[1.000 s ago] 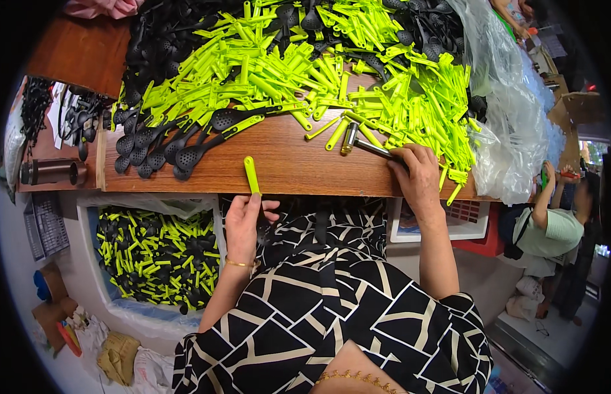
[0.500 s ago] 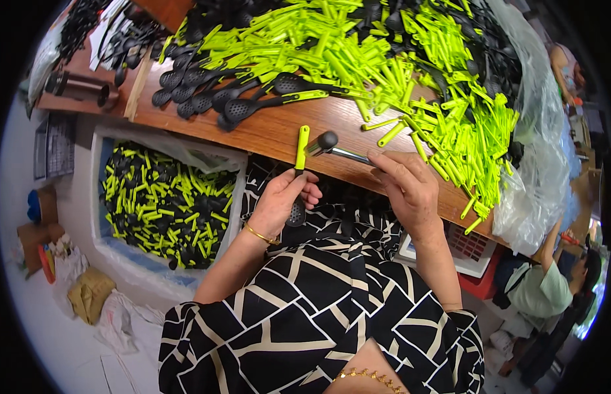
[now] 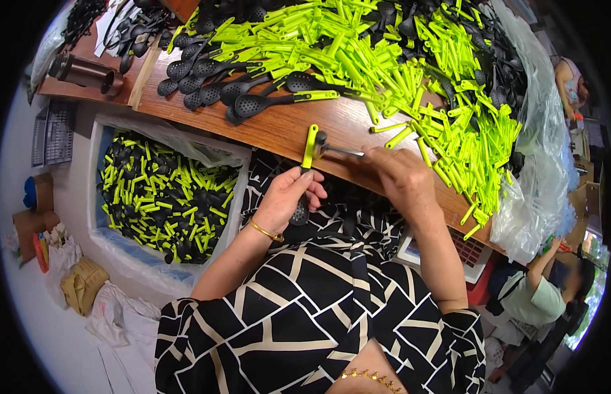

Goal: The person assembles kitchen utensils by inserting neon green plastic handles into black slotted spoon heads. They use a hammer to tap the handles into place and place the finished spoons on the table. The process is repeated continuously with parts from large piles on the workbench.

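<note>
My left hand (image 3: 281,199) pinches a slotted spoon (image 3: 310,146) at the neck. Its lime-green handle points away over the table's near edge, and the black perforated bowl hangs below my fingers. A small hammer (image 3: 347,151) with a metal shaft is gripped in my right hand (image 3: 409,180). The dark hammer head is beside the green handle, apparently touching it. Beyond my left hand, black slotted spoons (image 3: 248,105) lie overlapping on the wooden table (image 3: 266,134); the nearest ones have green handles.
A large heap of green handles (image 3: 358,59) covers the far and right table. Left of me stands a plastic-lined bin (image 3: 95,197) full of green-handled black utensils. A dark brown flask (image 3: 82,71) lies at far left. Clear plastic sheeting (image 3: 535,210) hangs at right, near another person (image 3: 532,295).
The hammer head has swung left to the green handle. My right hand has turned over, its fingers now curled around the shaft. My left hand has barely shifted.
</note>
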`<state>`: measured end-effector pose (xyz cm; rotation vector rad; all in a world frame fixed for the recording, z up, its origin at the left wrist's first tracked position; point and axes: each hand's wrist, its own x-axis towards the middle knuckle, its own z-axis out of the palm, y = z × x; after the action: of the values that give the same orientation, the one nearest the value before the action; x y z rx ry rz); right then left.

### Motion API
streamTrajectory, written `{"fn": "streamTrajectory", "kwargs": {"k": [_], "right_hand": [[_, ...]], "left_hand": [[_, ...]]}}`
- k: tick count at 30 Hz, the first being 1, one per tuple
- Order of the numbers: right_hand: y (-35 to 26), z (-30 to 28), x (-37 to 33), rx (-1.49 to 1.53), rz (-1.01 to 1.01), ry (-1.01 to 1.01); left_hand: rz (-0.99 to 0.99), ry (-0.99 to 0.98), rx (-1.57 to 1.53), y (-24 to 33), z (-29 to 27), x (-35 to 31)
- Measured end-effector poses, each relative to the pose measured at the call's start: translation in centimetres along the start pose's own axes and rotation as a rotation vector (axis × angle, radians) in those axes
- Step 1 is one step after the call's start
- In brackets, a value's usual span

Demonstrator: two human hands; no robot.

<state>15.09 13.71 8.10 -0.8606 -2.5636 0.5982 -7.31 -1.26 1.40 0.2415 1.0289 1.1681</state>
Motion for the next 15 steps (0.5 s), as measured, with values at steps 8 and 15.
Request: {"fn": "streamTrajectory", "kwargs": {"k": [8,15], "right_hand": [[0.4,-0.2,-2.0,0.251,0.167,0.055],[-1.4,0.8,-0.2,0.023,-0.036,0.046]], "left_hand": [[0.121,0.009,0.019,-0.5,-2.2,0.1],[0.173,0.106,0.286,0.2,-1.6,0.2]]}}
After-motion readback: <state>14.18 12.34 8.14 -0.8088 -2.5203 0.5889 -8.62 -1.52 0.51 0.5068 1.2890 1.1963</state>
